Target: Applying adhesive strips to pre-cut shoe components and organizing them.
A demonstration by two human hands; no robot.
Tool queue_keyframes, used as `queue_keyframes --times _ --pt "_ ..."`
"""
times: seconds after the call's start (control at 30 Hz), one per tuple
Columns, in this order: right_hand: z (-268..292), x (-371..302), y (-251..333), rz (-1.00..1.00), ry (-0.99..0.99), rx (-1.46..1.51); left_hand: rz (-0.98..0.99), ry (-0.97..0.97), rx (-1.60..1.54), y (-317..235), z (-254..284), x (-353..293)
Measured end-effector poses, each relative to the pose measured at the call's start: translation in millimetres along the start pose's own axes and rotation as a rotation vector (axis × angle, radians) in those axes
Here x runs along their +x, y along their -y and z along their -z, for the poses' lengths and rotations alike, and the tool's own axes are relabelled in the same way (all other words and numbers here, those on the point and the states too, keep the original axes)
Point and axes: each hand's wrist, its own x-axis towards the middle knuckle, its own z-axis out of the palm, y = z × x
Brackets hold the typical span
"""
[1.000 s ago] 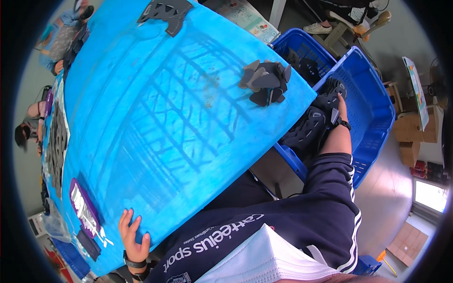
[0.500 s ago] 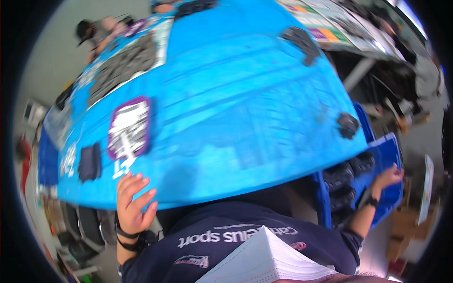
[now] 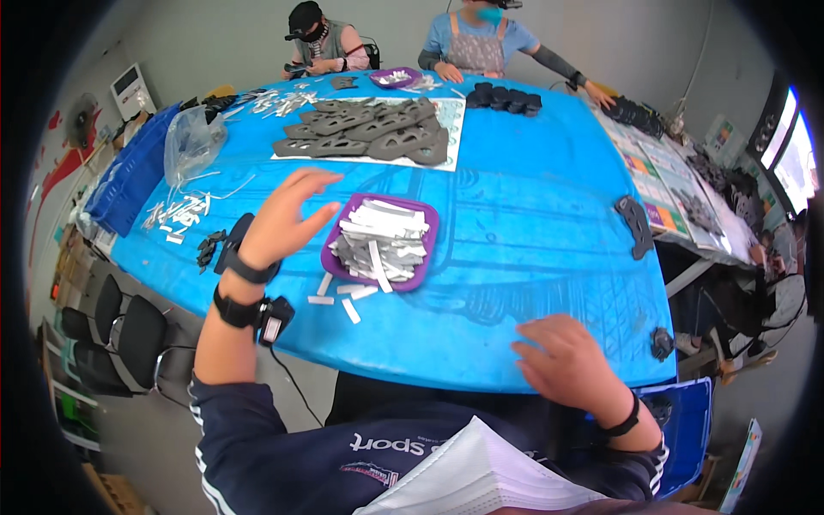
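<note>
My left hand (image 3: 290, 220) is raised over the table with its fingers stretched out and nothing in them. It hovers just left of a purple basket (image 3: 434, 233) heaped with white and grey strips (image 3: 386, 221). Beyond it, dark grey flat cut-out pieces (image 3: 365, 129) lie piled on a white sheet. A dark folded piece (image 3: 233, 244) is partly hidden behind my left wrist. My right hand (image 3: 562, 359) hangs above the table's near edge, fingers loosely bent and apart, holding nothing.
Loose strips (image 3: 321, 300) lie before the basket on the blue-covered table (image 3: 515, 223). At the right edge are a dark cut-out piece (image 3: 636, 227) and a small black bundle (image 3: 661, 343). A blue bin (image 3: 692, 429) stands below. Two people (image 3: 322, 43) work across the table.
My view has tilted up toward the far side. My right hand has come from the blue bin to the table's near edge. My left hand has reached forward beside the basket.
</note>
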Motion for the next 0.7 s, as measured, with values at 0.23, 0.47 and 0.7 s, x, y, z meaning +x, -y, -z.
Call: queue_keyframes --times 0.23,0.47,0.7 --pt "-70 84 -25 0.07 0.094 0.214 -0.064 0.172 0.582 112 -26 113" --pt "-152 71 -81 -0.59 -0.166 0.715 -0.056 0.515 1.017 181 -103 166" --pt "-164 71 -102 -0.747 -0.222 1.075 -0.221 0.663 1.169 205 -128 176"
